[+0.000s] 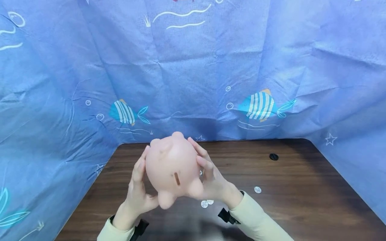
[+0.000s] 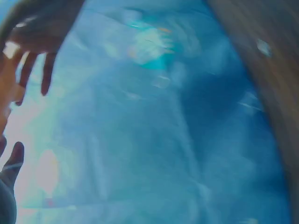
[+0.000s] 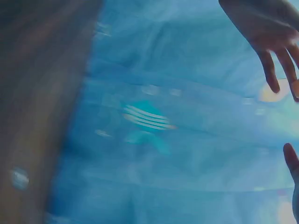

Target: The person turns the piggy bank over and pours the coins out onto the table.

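A pink piggy bank is held up above the table between two hands, tilted so that the dark coin slot shows toward the head camera. My left hand grips its left side, fingers along the side and thumb low near one of its rounded feet. On the opposite side, my right hand holds it with spread, bent fingers. Below and right of the bank lie silver coins, two of them side by side, and another coin peeks out behind the right fingers. Both wrist views are blurred and catch fingers only at their edges.
A single coin lies farther right on the dark wooden table. Near the table's back right is a small black round plug-like piece. Blue cloth with printed fish hangs behind and at both sides.
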Demonstrator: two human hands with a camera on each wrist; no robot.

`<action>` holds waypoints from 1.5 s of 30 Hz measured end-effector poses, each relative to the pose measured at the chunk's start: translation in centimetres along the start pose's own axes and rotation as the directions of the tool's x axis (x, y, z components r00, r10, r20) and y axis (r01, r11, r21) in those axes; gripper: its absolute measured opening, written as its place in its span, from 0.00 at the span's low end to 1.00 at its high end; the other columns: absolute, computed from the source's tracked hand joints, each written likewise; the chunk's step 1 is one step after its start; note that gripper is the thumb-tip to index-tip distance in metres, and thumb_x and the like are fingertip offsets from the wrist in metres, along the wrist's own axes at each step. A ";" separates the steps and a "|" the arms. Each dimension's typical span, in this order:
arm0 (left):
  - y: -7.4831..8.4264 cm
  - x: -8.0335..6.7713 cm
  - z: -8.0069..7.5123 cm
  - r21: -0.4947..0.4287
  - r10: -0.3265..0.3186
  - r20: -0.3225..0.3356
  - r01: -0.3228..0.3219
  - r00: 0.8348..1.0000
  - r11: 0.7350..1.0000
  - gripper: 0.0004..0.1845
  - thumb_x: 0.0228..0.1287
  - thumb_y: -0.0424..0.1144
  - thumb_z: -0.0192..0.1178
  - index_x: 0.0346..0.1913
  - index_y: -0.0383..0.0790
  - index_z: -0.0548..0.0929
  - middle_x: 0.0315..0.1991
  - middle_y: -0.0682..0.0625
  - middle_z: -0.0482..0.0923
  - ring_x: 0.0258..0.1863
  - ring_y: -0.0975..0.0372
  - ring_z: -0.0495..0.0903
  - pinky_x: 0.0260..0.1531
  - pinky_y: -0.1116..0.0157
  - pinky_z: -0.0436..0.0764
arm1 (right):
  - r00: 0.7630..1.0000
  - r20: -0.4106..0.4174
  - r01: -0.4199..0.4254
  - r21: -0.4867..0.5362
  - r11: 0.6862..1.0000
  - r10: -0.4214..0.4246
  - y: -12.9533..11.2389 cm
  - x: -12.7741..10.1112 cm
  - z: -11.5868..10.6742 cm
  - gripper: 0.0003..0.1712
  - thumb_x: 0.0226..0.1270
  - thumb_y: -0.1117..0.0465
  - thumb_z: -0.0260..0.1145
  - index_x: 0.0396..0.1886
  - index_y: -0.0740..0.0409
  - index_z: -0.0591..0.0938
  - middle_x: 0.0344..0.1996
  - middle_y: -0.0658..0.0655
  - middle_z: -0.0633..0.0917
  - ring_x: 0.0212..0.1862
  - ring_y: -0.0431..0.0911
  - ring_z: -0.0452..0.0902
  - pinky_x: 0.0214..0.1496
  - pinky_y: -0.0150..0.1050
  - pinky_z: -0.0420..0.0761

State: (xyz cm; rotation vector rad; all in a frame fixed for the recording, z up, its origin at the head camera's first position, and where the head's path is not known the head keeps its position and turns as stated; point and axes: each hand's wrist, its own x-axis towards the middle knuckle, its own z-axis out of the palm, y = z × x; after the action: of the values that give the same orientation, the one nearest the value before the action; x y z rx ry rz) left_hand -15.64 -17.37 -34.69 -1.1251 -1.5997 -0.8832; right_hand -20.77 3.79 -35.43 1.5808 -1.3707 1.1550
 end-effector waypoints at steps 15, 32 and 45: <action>-4.6 -5.1 3.4 0.105 -0.915 0.386 0.979 0.119 0.172 0.44 0.75 0.54 0.56 0.79 0.30 0.50 0.73 0.35 0.63 0.61 0.49 0.77 0.55 0.55 0.82 | 0.232 0.317 -0.969 -0.009 0.248 0.920 3.5 -5.1 0.7 0.57 0.65 0.47 0.73 0.81 0.49 0.46 0.60 0.68 0.76 0.55 0.51 0.78 0.59 0.49 0.77; 0.0 0.0 0.2 -0.092 -0.230 0.059 0.234 0.971 0.968 0.46 0.68 0.44 0.66 0.77 0.28 0.51 0.77 0.38 0.56 0.73 0.54 0.64 0.66 0.66 0.70 | 0.991 -0.016 -0.129 0.055 0.990 0.130 0.0 0.0 -0.8 0.55 0.59 0.65 0.76 0.79 0.52 0.51 0.76 0.68 0.56 0.73 0.61 0.61 0.67 0.48 0.74; -3.7 -6.3 3.1 -0.050 -0.896 0.438 0.997 0.073 0.057 0.41 0.77 0.46 0.56 0.78 0.27 0.49 0.73 0.28 0.58 0.65 0.45 0.73 0.58 0.51 0.79 | 0.181 0.368 -0.981 0.137 0.139 0.912 3.2 -6.7 2.0 0.58 0.64 0.55 0.75 0.81 0.52 0.45 0.53 0.69 0.79 0.45 0.50 0.82 0.43 0.51 0.84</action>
State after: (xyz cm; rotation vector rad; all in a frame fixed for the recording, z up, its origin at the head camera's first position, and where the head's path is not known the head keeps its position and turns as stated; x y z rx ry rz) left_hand -19.33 -17.37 -41.72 -0.0920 -2.5775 -2.0476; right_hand -23.77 3.59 -42.45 0.8178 -2.6355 2.1247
